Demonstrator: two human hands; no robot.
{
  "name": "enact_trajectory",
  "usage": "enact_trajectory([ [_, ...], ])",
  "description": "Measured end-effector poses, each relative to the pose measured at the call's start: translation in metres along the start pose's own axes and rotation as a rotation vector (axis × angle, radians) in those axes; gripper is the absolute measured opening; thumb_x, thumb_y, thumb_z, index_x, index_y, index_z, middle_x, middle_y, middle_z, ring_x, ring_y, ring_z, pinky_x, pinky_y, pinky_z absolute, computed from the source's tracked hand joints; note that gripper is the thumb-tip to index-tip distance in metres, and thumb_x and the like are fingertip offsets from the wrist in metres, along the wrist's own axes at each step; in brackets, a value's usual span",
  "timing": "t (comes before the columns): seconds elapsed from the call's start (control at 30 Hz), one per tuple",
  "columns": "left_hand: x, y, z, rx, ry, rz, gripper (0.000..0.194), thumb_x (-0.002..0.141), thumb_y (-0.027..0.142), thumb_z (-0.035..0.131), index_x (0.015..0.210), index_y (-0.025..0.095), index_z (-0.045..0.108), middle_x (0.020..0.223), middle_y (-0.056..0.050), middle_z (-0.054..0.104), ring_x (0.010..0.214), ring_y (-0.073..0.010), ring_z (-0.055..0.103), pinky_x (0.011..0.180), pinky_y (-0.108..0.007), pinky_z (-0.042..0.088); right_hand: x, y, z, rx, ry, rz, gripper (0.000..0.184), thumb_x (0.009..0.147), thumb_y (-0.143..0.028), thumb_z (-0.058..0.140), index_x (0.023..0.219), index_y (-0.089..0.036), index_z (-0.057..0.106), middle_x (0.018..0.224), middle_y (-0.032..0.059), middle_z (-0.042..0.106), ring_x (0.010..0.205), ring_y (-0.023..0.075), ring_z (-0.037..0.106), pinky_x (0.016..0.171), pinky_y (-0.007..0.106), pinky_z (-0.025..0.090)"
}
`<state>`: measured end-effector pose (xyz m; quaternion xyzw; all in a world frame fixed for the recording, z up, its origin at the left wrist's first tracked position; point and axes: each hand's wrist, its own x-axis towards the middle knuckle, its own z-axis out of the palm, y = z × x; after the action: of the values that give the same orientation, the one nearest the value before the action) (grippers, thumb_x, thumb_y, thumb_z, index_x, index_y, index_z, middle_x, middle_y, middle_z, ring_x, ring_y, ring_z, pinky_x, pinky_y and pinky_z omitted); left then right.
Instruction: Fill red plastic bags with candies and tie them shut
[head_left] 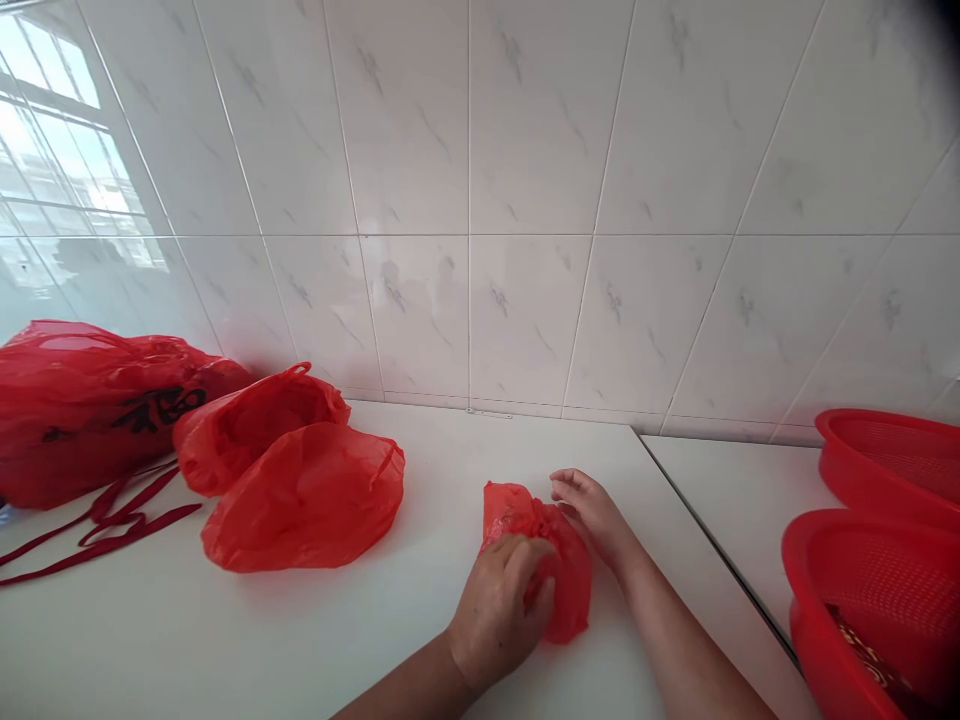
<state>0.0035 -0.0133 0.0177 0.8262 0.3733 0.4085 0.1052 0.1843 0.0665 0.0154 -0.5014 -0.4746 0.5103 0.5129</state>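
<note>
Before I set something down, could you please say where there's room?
The white countertop is bare between the left end's red plastic bags and the left hand, back to the tiled wall. Crowded: that end; around the right hand and crumpled bag; far right, at the red colanders.

Soft daylight; bright window reflection [71,130] on left tiles [169,120]; upper-right corner dark.

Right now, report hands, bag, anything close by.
Left hand curled over small red bag. Right hand open at its right side. Crumpled red bags off left, red baskets off right.
</note>
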Motion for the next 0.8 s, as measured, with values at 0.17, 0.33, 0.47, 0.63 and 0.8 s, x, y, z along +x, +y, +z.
enact_trajectory([
  [0.17,0.006,-0.015,-0.003,0.016,0.065,-0.189,0.076,0.061,0.024,0.072,0.130,0.019,0.040,0.135,-0.017,0.041,0.125,-0.0351,0.037,0.100,-0.054,0.036,0.010,0.018,-0.016,0.047,0.124,0.004,0.028,0.069,-0.046,0.065,0.083,-0.022,0.060,0.075,-0.0008,0.057,0.079,0.0152,0.057,0.075,0.029,0.049],
  [0.33,0.007,-0.025,0.000,-0.100,-0.014,-0.266,0.045,0.065,0.017,0.063,0.109,0.020,0.057,0.130,-0.013,0.049,0.118,-0.0303,0.046,0.093,-0.042,0.043,0.010,0.020,-0.015,0.001,0.125,0.011,0.027,0.065,-0.042,0.070,0.079,-0.019,0.063,0.072,0.0006,0.061,0.074,0.0157,0.059,0.071,0.028,0.049],
  [0.47,0.011,-0.030,-0.009,-0.164,-0.051,-0.328,0.012,0.071,0.010,0.047,0.071,0.017,0.057,0.079,-0.003,0.062,0.071,-0.0157,0.054,0.061,-0.026,0.042,0.007,0.020,-0.016,-0.053,0.095,0.044,0.027,0.067,-0.041,0.068,0.082,-0.019,0.064,0.074,0.0017,0.063,0.072,0.0165,0.060,0.068,0.029,0.049],
  [0.63,0.030,-0.036,-0.054,-0.141,-0.054,-0.383,0.010,0.072,0.015,0.047,0.069,0.016,0.056,0.064,0.001,0.058,0.056,-0.0105,0.045,0.046,-0.021,0.030,0.016,0.030,-0.022,-0.118,0.099,0.123,0.033,0.068,-0.045,0.066,0.094,-0.024,0.065,0.088,0.0038,0.068,0.084,0.0202,0.063,0.074,0.030,0.051],
  [0.8,0.047,-0.029,-0.147,0.099,-0.033,-0.337,0.020,0.067,0.010,0.044,0.074,0.019,0.060,0.064,0.002,0.059,0.058,-0.0125,0.049,0.050,-0.022,0.034,0.018,0.031,-0.022,-0.134,0.124,0.118,0.032,0.066,-0.040,0.067,0.092,-0.022,0.065,0.085,0.0049,0.068,0.085,0.0218,0.064,0.081,0.033,0.050],
])
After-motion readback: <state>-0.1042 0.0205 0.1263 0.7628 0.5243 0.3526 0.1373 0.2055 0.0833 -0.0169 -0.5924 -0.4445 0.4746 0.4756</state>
